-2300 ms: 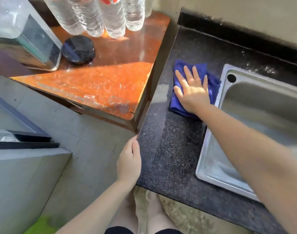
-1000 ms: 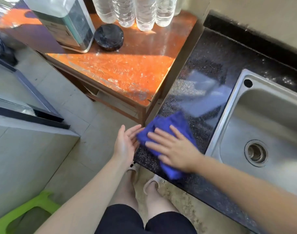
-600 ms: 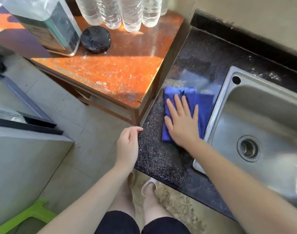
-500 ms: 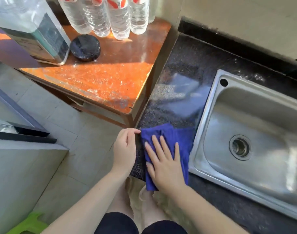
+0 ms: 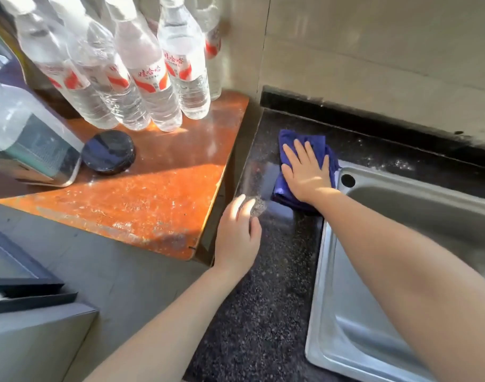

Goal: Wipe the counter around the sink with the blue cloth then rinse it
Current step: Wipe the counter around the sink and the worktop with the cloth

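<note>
The blue cloth (image 5: pixel 299 144) lies bunched on the dark speckled counter (image 5: pixel 266 299), at the far left corner of the steel sink (image 5: pixel 354 326). My right hand (image 5: pixel 304 172) presses flat on the cloth with fingers spread, covering most of it. My left hand (image 5: pixel 238 232) rests on the counter's left edge, fingers loosely apart, holding nothing. A wet streak shines on the counter between the two hands.
An orange wooden table (image 5: pixel 153 194) stands against the counter's left side, carrying several water bottles (image 5: pixel 153 78), a black round lid (image 5: pixel 109 151) and a large clear jug (image 5: pixel 29 142). A tiled wall and black backsplash (image 5: pixel 373 119) close the far side.
My right hand has pushed the cloth from the near edge of the counter to the far corner by the sink. My left hand moved forward along the counter's left edge.
</note>
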